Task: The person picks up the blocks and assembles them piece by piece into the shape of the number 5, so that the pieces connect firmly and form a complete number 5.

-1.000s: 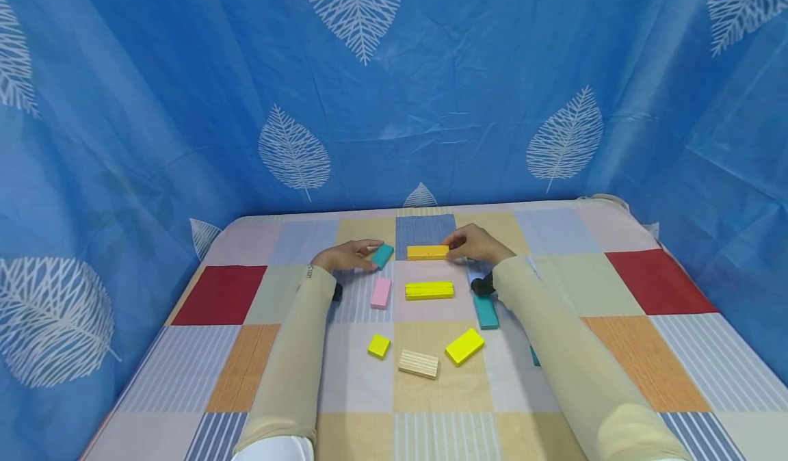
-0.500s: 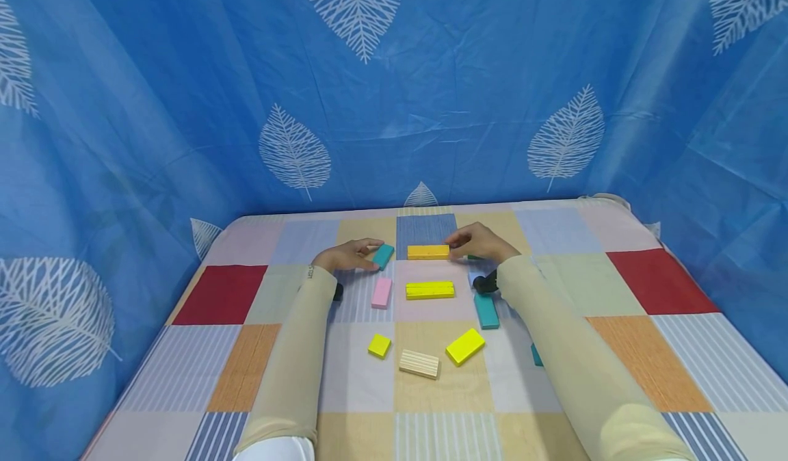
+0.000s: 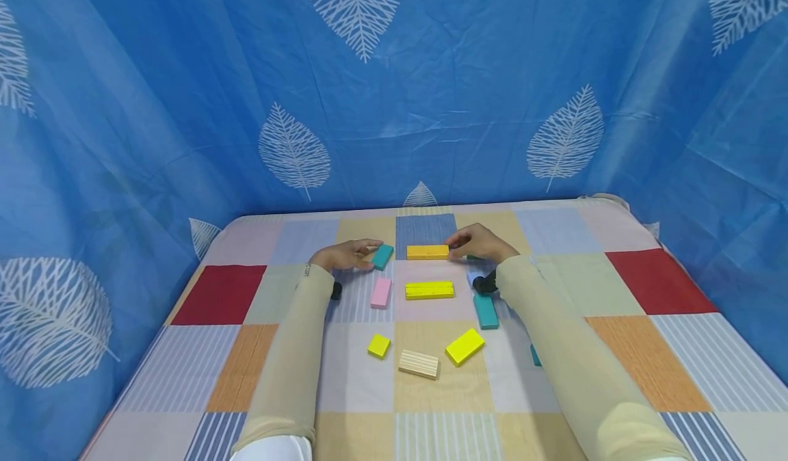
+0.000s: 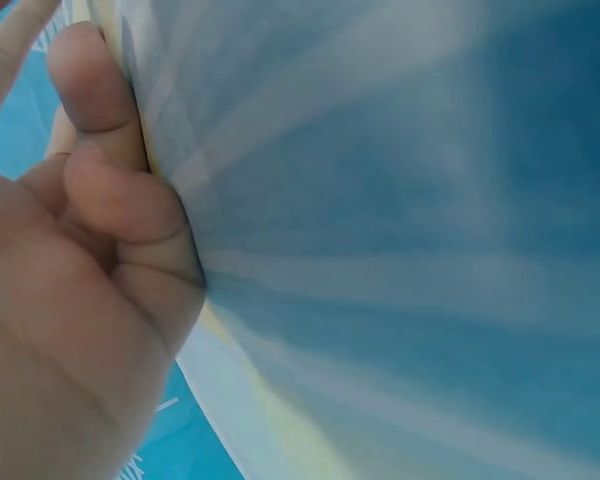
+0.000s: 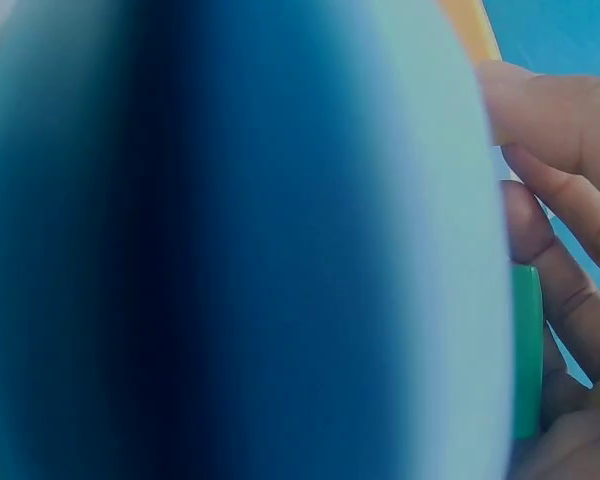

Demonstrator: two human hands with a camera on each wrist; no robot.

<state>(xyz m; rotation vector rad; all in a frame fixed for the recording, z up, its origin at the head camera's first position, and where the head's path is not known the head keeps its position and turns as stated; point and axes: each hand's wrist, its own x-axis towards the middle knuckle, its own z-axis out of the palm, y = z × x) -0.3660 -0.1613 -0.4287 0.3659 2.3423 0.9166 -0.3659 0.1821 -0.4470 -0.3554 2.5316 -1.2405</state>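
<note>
My left hand (image 3: 343,255) lies at the left of a teal block (image 3: 382,257), with index finger and thumb about its two ends. In the left wrist view, curled fingers (image 4: 130,200) of this hand rest against the cloth, and the teal block is hidden there. At the right end of a long orange block (image 3: 427,252), my right hand (image 3: 483,243) pinches with thumb and fingertips. Under its palm lies a green block (image 5: 527,350), mostly hidden from the head view. The orange block shows only as a sliver (image 5: 470,28) in the right wrist view.
Nearer me lie a pink block (image 3: 381,293), a long yellow block (image 3: 429,291), a teal block (image 3: 486,312), a small yellow block (image 3: 379,346), a ridged wooden block (image 3: 419,364) and another yellow block (image 3: 464,347). A teal piece (image 3: 535,356) shows beside my right sleeve. Patchwork cloth (image 3: 443,433) covers the table.
My right hand has shifted slightly right, and the green block beneath it now shows a little. The left hand has drifted very slightly left. The blocks stay put.
</note>
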